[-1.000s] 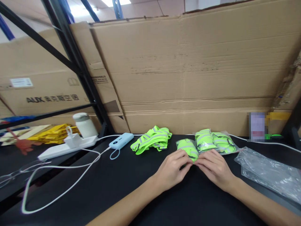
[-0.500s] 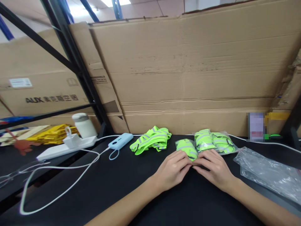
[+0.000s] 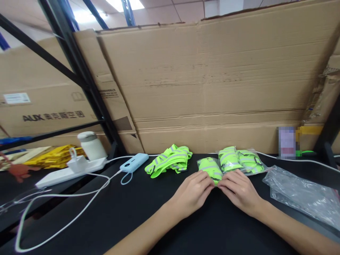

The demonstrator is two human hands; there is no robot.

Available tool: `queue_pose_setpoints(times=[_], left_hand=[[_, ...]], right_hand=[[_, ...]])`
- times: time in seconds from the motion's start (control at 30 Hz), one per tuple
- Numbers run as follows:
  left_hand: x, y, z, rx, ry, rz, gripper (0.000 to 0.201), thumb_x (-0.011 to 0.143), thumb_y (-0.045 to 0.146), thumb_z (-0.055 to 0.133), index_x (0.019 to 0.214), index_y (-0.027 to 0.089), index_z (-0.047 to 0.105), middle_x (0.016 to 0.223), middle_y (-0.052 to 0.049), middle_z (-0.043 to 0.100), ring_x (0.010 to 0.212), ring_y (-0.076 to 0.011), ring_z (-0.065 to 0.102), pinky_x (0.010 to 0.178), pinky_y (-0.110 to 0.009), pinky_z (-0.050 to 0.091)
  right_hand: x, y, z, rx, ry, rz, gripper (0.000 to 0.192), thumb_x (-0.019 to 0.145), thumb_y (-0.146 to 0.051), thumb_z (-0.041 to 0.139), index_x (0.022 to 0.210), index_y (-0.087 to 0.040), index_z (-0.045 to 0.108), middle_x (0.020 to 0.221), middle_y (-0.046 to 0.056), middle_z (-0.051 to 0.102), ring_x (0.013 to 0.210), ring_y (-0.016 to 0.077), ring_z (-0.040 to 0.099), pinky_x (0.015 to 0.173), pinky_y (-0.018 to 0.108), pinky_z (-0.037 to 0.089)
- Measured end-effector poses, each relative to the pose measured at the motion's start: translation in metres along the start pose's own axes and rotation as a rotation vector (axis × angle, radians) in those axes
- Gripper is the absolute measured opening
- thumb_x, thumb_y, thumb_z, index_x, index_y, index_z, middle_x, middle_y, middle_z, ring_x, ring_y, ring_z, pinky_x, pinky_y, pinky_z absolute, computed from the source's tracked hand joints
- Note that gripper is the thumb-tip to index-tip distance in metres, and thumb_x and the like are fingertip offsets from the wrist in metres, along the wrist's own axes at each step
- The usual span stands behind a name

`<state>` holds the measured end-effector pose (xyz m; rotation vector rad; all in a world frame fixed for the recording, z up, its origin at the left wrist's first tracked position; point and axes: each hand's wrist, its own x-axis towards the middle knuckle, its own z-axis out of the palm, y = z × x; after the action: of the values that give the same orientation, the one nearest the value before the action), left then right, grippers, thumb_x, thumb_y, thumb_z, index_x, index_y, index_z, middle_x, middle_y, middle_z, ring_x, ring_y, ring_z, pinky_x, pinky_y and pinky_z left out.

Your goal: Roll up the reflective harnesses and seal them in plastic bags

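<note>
Behind the packet (image 3: pixel 211 168), a tall sheet of cardboard (image 3: pixel 196 85) fills most of the view; dark smears mark it, and the small print on its flap is too fine to read. The black worktop (image 3: pixel 220 226) runs under the packet. To the packet's left a black frame (image 3: pixel 91 81) slants up, partly blocking the view of a carton (image 3: pixel 39 88) printed AUX 奥克斯空调; the white label (image 3: pixel 17 98) on it is illegible. Right of the packet lie flat clear bags (image 3: pixel 302 194). Far left of it are a looped white cable (image 3: pixel 62 195), a white power strip (image 3: pixel 58 177) and yellow packs (image 3: pixel 57 156).

Both hands meet at the packet's near edge. The left hand (image 3: pixel 191 193) is curled, thumb and fingertips pinched on that edge; the right hand (image 3: pixel 240 191) pinches it likewise, fingertips just beside the left's. Their fingers cover part of the packet's near side.

Loose green straps (image 3: pixel 170 160) with grey stripes lie heaped left of the packet. A white bottle (image 3: pixel 91 145) stands farther left. The packet itself, green bands in clear film, lies on the worktop; two filled bags (image 3: pixel 240 161) sit just right of it. Past the straps, left of the packet, is a blue power bank (image 3: pixel 134 162); far left, a white plug (image 3: pixel 77 163).
</note>
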<state>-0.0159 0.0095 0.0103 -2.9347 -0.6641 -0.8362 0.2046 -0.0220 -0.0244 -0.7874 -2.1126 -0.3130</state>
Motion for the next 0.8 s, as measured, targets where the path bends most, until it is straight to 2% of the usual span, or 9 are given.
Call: queue_pose_setpoints(times=[0.13, 0.27, 0.37, 0.5, 0.63, 0.8], left_hand=[[-0.0023, 0.0009, 0.0036, 0.057, 0.004, 0.005, 0.014, 0.101, 0.014, 0.050, 0.095, 0.015, 0.063, 0.090, -0.005, 0.066, 0.082, -0.0201, 0.060, 0.080, -0.033, 0.053], [-0.0029, 0.0010, 0.0055, 0.032, 0.061, 0.023, 0.013, 0.100, 0.014, 0.052, 0.095, 0.016, 0.064, 0.087, -0.004, 0.067, 0.080, -0.0189, 0.061, 0.079, -0.032, 0.053], [-0.0020, 0.0012, 0.0061, -0.006, 0.097, -0.018, 0.010, 0.098, 0.016, 0.056, 0.093, 0.017, 0.064, 0.086, -0.004, 0.067, 0.080, -0.0186, 0.061, 0.078, -0.031, 0.052], [-0.0020, 0.0008, 0.0051, -0.080, 0.079, -0.117, 0.003, 0.093, 0.016, 0.064, 0.091, 0.018, 0.064, 0.086, -0.003, 0.064, 0.082, -0.0187, 0.061, 0.074, -0.029, 0.051], [-0.0021, -0.0010, 0.0049, -0.165, 0.053, -0.218, 0.009, 0.090, 0.012, 0.068, 0.085, 0.019, 0.064, 0.082, 0.000, 0.063, 0.079, -0.0162, 0.062, 0.071, -0.025, 0.049], [-0.0026, -0.0030, 0.0041, -0.179, 0.026, -0.211, 0.010, 0.092, 0.012, 0.066, 0.084, 0.019, 0.067, 0.080, 0.000, 0.063, 0.077, -0.0156, 0.061, 0.069, -0.025, 0.048]], right_hand=[[0.0012, -0.0016, 0.0001, -0.007, 0.019, 0.014, 0.013, 0.102, -0.017, 0.056, 0.096, -0.018, 0.067, 0.085, 0.004, 0.068, 0.076, 0.0181, 0.061, 0.072, 0.033, 0.042], [-0.0001, -0.0014, -0.0001, -0.013, 0.025, 0.015, 0.013, 0.102, -0.017, 0.056, 0.097, -0.019, 0.067, 0.085, 0.004, 0.068, 0.077, 0.0180, 0.061, 0.072, 0.033, 0.042], [-0.0019, -0.0001, 0.0000, -0.015, 0.032, 0.045, 0.011, 0.102, -0.016, 0.055, 0.098, -0.018, 0.066, 0.088, 0.005, 0.069, 0.079, 0.0187, 0.062, 0.073, 0.034, 0.041], [-0.0028, 0.0006, 0.0000, 0.014, 0.020, 0.111, 0.012, 0.102, -0.016, 0.055, 0.096, -0.019, 0.064, 0.088, 0.004, 0.068, 0.080, 0.0189, 0.062, 0.074, 0.034, 0.041], [-0.0023, 0.0008, 0.0003, 0.024, 0.006, 0.117, 0.011, 0.101, -0.016, 0.055, 0.096, -0.019, 0.064, 0.088, 0.004, 0.067, 0.080, 0.0188, 0.061, 0.074, 0.034, 0.040], [-0.0018, -0.0001, 0.0003, 0.016, 0.001, 0.096, 0.011, 0.101, -0.016, 0.055, 0.097, -0.019, 0.065, 0.089, 0.004, 0.067, 0.081, 0.0185, 0.061, 0.075, 0.034, 0.041]])
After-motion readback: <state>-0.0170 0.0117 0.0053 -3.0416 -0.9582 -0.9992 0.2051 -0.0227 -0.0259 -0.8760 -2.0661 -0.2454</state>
